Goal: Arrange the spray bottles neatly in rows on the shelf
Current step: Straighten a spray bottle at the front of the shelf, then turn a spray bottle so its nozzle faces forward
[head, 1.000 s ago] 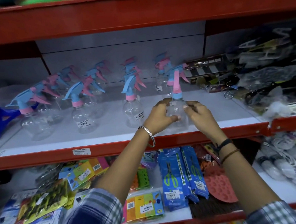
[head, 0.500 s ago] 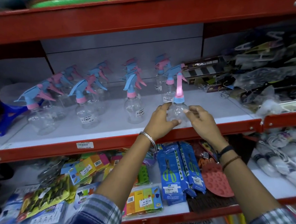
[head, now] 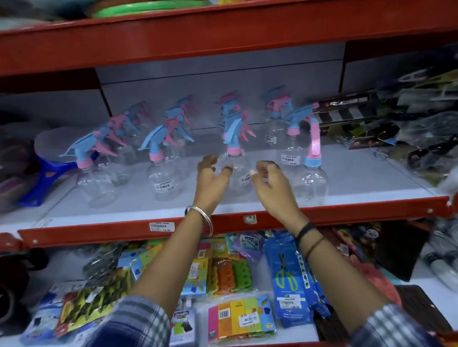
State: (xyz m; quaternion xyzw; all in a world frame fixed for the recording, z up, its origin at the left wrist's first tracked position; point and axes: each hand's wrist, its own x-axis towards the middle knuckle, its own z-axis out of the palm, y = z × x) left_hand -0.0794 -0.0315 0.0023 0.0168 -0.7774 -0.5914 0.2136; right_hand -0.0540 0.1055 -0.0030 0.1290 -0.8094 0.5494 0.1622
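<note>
Several clear spray bottles with blue and pink trigger heads stand in rows on the white shelf (head: 130, 208). At the front right stands a spray bottle with a pink trigger and blue collar (head: 310, 178), free of both hands. My left hand (head: 212, 181) and my right hand (head: 274, 187) hover with fingers apart on either side of the front middle bottle (head: 237, 172). Neither hand holds anything. Other front bottles stand at the left (head: 94, 183) and centre-left (head: 162, 179).
A red shelf lip (head: 88, 235) runs along the front edge, with another red shelf (head: 208, 29) overhead. Packaged goods (head: 413, 127) crowd the right end of the shelf. A blue plastic item (head: 42, 180) lies at the left. Packets fill the lower shelf (head: 236, 321).
Both hands have let go of the pink-trigger bottle, which now stands at the front right. The hands have moved left to either side of the front middle bottle.
</note>
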